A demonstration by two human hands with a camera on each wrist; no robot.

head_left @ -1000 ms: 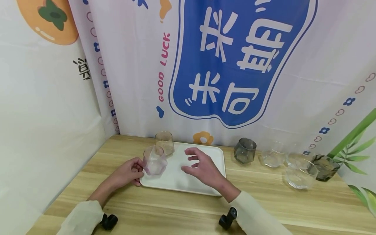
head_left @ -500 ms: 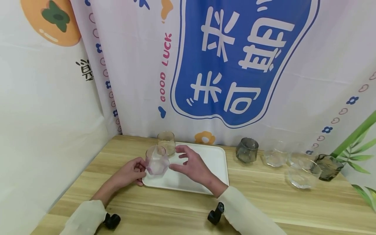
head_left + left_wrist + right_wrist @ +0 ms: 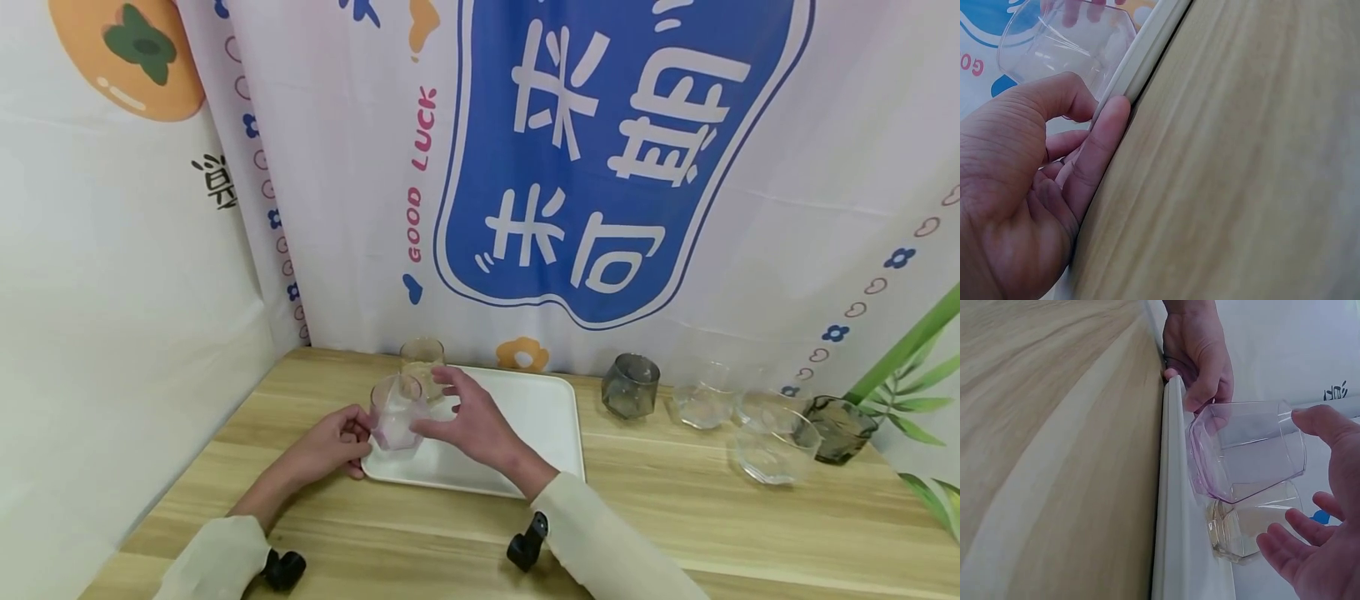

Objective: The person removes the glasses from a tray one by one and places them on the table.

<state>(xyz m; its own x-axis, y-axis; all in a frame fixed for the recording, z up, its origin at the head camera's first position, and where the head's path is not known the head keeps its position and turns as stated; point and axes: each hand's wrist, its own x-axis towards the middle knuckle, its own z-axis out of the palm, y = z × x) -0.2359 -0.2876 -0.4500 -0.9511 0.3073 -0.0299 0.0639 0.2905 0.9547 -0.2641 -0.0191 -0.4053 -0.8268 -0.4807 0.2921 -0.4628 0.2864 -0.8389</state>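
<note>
A pale pink faceted glass [image 3: 396, 427] stands upright on the left end of a white rectangular tray [image 3: 536, 408]. Behind it is an amber-tinted glass [image 3: 422, 353]. My left hand [image 3: 336, 443] grips the tray's left edge close beside the pink glass, with a finger along the outside of the rim in the left wrist view. My right hand [image 3: 480, 425] is over the tray, fingers spread and lightly curved around the near side of the pink glass. In the right wrist view the thumb [image 3: 1325, 422] is right at that glass's rim, while the other fingers stand apart from it.
To the right of the tray stands a dark grey glass [image 3: 630, 386]. Several clear glasses [image 3: 776, 450] and another dark glass [image 3: 838, 429] are farther right on the wooden table [image 3: 420, 542]. A printed curtain [image 3: 352, 250] hangs behind, close to the table's back edge.
My right hand has moved left across the tray to the pink glass. The left hand stays at the tray's edge, and the glasses have not moved.
</note>
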